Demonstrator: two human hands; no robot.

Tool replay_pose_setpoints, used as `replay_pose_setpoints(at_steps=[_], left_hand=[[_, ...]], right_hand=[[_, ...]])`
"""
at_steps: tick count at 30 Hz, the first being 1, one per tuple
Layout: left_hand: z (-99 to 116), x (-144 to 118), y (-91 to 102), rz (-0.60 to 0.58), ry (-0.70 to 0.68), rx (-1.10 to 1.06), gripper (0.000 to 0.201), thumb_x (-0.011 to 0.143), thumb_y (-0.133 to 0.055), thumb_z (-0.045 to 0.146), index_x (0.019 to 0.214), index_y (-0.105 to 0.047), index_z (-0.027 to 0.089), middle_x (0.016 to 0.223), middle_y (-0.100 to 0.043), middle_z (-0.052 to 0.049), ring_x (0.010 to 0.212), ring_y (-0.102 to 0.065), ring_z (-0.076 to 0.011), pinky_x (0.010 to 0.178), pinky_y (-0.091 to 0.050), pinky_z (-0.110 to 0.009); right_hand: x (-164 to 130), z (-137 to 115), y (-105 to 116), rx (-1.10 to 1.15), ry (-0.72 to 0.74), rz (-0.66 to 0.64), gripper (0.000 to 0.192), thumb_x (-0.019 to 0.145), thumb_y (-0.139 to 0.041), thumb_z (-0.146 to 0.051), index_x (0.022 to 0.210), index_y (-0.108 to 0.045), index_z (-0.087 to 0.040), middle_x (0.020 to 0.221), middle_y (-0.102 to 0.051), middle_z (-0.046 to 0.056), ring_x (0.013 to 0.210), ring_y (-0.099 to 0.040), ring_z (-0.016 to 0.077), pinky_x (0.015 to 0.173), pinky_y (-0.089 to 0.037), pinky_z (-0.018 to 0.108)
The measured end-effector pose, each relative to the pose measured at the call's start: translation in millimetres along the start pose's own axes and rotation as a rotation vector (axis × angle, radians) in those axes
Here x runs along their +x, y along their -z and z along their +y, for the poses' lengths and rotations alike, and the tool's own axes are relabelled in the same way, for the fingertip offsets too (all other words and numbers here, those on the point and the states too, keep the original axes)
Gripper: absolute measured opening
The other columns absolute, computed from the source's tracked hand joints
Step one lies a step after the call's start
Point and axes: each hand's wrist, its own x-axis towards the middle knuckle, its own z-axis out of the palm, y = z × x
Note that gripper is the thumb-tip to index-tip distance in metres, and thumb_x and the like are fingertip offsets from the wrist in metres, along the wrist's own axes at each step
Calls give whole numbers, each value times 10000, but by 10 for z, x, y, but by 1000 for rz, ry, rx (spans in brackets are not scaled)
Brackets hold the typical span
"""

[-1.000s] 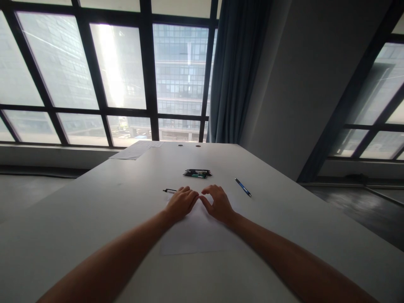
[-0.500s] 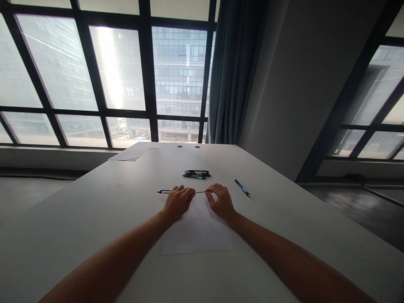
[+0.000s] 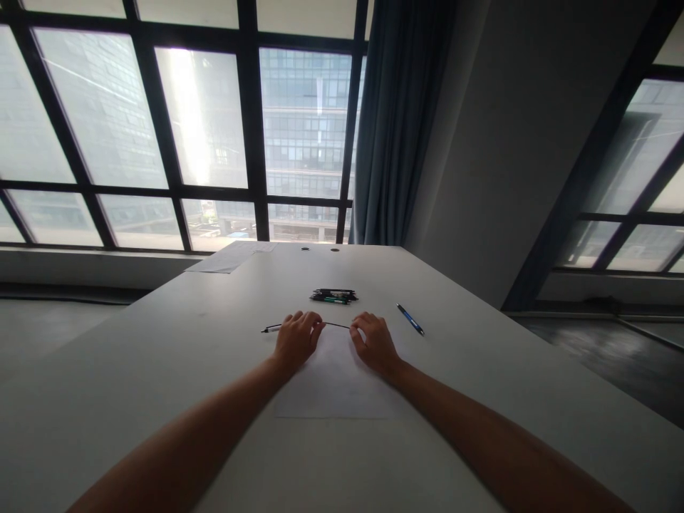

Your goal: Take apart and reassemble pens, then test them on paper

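Observation:
My left hand (image 3: 297, 338) is closed around a pen (image 3: 271, 328), whose dark and pale end sticks out on the hand's left side. A thin dark pen refill (image 3: 337, 325) spans the gap between my two hands. The fingertips of my right hand (image 3: 374, 338) pinch its right end. Whether the refill's left end sits inside the pen is hidden by my left fingers. Both hands rest low over a white sheet of paper (image 3: 334, 388). To the right of my right hand lies a blue pen (image 3: 410, 319).
Several dark and green pens (image 3: 334, 296) lie in a pile beyond my hands. More paper (image 3: 219, 262) lies at the far left of the white table (image 3: 459, 399). Two round dark fittings (image 3: 334, 250) are set near its far edge. Windows and a blue curtain (image 3: 387, 142) stand behind.
My left hand has shifted slightly left with the pen, which now tilts more. A longer stretch of refill shows between the hands. The paper's near edge lies a little farther away.

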Motion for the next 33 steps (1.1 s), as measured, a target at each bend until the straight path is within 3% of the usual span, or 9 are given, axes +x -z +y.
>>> replay_pose_setpoints(at_steps=[9, 16, 19, 26, 33], left_hand=[[20, -12, -5, -45, -1, -18, 152, 924, -521, 312, 867, -594, 192, 791, -688, -40, 774, -616, -198, 727, -434, -331], [38, -43, 5, -262, -14, -7, 143, 911, -488, 289, 897, -599, 200, 816, -698, -43, 743, -643, -199, 647, -433, -293], [60, -45, 38, -299, -9, 29, 177, 913, -465, 312, 907, -605, 205, 792, -703, -44, 710, -650, -201, 625, -428, -288], [110, -34, 98, -310, -8, 44, 191, 899, -474, 334, 905, -617, 208, 731, -707, -37, 682, -661, -204, 628, -439, -293], [62, -51, 55, -221, -23, 16, 186, 898, -494, 351, 880, -617, 213, 696, -698, -16, 643, -652, -187, 596, -427, -273]], right_hand=[[-4, 24, -3, 97, -76, 81, 99, 867, -503, -213, 923, -581, -191, 906, -638, 39, 799, -578, 179, 790, -367, 344], [8, 116, -11, 125, 20, 27, 60, 845, -534, -177, 869, -589, -186, 892, -634, 44, 810, -570, 180, 792, -372, 344], [12, 160, -13, 127, 41, 5, 59, 837, -551, -171, 868, -600, -184, 900, -631, 43, 818, -565, 177, 801, -377, 344], [23, 164, -7, 152, 85, -33, 72, 865, -545, -169, 867, -613, -192, 911, -637, 43, 860, -580, 180, 821, -389, 344], [23, 125, 29, 143, 103, -1, 81, 856, -541, -147, 855, -604, -198, 943, -627, 54, 912, -575, 192, 828, -391, 348]])
